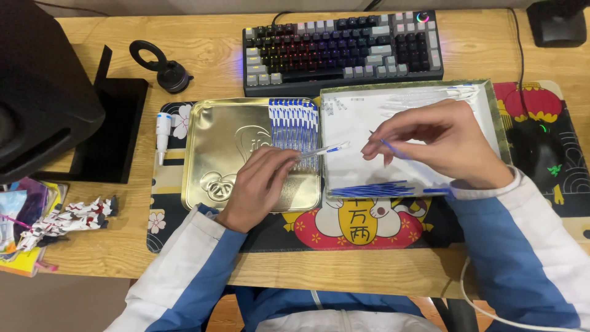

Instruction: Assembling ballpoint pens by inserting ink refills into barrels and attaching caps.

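The left hand [258, 184] rests over the near right part of a shallow gold tin lid [215, 154], its fingers closed on a clear pen barrel [322, 150] with a blue tip that points right, toward the other hand. The right hand [442, 144] hovers over a white tray [350, 132] with a green patterned rim, thumb and forefinger pinched on a thin blue refill [390, 148] that slants down to the right; the other fingers are loosely curled. The barrel and the refill are near each other but apart, meeting over the seam between the lid and the tray. At the far right edge of the gold lid lies a neat row of finished pens [295, 123], side by side, white with blue bands. Along the near edge of the white tray lies a bundle of loose blue refills [372, 189], and in its far right corner a heap of clear barrels [430, 95]. Both containers sit on a dark desk mat [344, 227] printed with a red and yellow cat figure and white flowers; a red lantern print shows at its far right end. Beyond them stands a keyboard [341, 49] with grey and dark keys lit in colours. Left of the gold lid lies a small white tube [162, 129] with a blue band, and farther off a black ring-shaped stand [163, 64]. At the near left edge of the wooden desk [203, 49] sits a white, red and black toy figure [61, 221] beside colourful packets. A black mouse [541, 150] lies at the right.
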